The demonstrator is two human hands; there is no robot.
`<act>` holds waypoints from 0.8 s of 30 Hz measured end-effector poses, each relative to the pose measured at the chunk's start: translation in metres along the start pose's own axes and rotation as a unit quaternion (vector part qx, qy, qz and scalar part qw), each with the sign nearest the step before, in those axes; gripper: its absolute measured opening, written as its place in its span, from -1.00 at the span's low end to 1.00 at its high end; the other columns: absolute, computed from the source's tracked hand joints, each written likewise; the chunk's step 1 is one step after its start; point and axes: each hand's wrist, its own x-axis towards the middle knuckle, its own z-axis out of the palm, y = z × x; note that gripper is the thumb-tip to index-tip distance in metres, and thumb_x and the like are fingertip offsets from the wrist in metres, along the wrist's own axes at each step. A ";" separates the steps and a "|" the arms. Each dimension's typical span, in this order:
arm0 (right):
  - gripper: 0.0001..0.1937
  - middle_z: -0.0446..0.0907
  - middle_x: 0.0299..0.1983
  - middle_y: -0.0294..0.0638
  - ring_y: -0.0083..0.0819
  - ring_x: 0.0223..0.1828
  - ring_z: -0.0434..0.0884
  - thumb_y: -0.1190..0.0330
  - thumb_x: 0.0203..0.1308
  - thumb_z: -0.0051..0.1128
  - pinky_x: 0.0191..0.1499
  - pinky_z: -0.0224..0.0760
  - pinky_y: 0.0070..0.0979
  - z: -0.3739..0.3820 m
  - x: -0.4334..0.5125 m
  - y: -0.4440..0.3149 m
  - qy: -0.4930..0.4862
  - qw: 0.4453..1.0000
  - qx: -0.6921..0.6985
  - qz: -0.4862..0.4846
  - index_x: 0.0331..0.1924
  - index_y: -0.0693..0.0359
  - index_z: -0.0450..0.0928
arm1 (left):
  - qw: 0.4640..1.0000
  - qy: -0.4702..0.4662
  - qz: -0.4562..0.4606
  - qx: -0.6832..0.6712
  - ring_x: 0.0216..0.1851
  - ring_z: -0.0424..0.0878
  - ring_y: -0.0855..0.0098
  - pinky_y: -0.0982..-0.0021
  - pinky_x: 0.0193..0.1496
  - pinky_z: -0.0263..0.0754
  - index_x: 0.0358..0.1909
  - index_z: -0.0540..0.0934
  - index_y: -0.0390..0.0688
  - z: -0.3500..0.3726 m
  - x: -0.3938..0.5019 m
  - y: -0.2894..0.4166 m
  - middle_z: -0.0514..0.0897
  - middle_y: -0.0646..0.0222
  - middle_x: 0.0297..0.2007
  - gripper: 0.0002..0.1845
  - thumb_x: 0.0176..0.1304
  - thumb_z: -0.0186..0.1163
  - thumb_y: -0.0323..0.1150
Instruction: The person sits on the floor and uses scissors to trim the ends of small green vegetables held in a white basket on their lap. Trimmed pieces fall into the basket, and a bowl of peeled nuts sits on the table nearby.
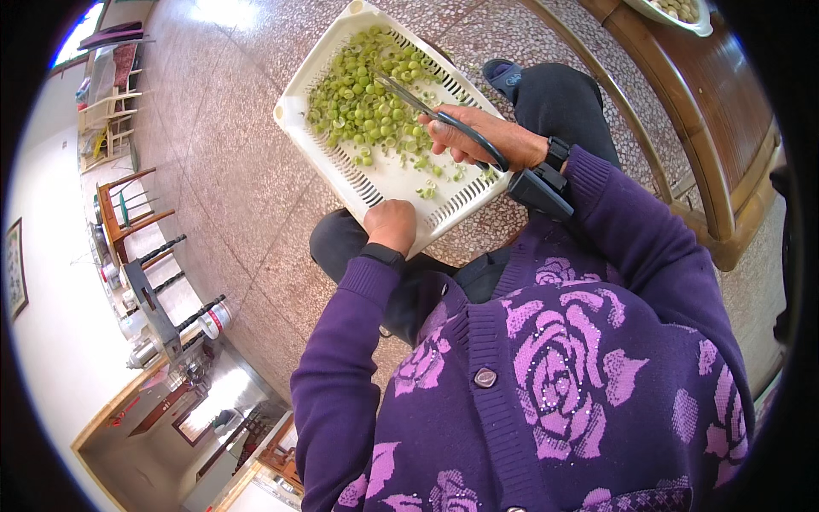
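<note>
Before me a white plastic slotted tray (397, 176) bears a heap of small round green seeds or fruits (365, 96), with cut green shells among them. My right hand (473, 137) grips a pair of scissors (470, 133) by the dark handles. The long blades point away from me, their tips over the heap. Whether anything lies between the blades is too small to tell. At the tray's near left edge, my left hand (390, 224) is closed around the rim; most of its fingers are hidden.
At my right stands a bamboo chair (691, 128), with a white bowl (697, 25) of pale round seeds on its seat. My slippered foot (504, 78) is beside the tray. Wooden stools (121, 211) and a dark table (150, 307) line the left wall. Below lies a speckled stone floor (243, 160).
</note>
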 end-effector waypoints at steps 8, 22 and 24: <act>-0.56 0.51 -0.40 -0.31 -0.62 -0.44 0.44 0.03 0.30 0.04 -0.42 0.36 -0.62 0.011 0.005 0.006 -0.018 1.000 0.012 0.015 0.01 0.25 0.43 | 0.694 0.141 -0.053 -0.704 -0.54 0.43 0.71 0.69 -0.51 0.32 -0.15 0.53 -0.27 -0.027 -0.012 -0.029 0.60 0.41 -0.43 -0.78 0.14 0.17 -0.54; -0.47 0.44 -0.56 -0.35 -0.67 -0.62 0.39 0.31 0.12 0.19 -0.57 0.25 -0.66 0.017 0.003 -0.001 -0.067 0.989 0.130 0.035 0.17 0.34 0.37 | 0.685 0.345 0.058 -0.639 -0.42 0.49 0.61 0.55 -0.31 0.43 -0.11 0.58 -0.31 -0.054 -0.029 0.029 0.61 0.44 -0.41 -0.74 0.12 0.27 -0.56; -0.51 0.46 -0.54 -0.36 -0.67 -0.60 0.39 0.30 0.14 0.19 -0.56 0.26 -0.68 0.018 0.002 0.001 -0.057 0.989 0.135 0.028 0.14 0.31 0.39 | 0.638 0.315 0.048 -0.701 -0.46 0.44 0.65 0.61 -0.39 0.37 -0.09 0.56 -0.32 -0.052 -0.029 0.030 0.59 0.45 -0.41 -0.76 0.19 0.22 -0.53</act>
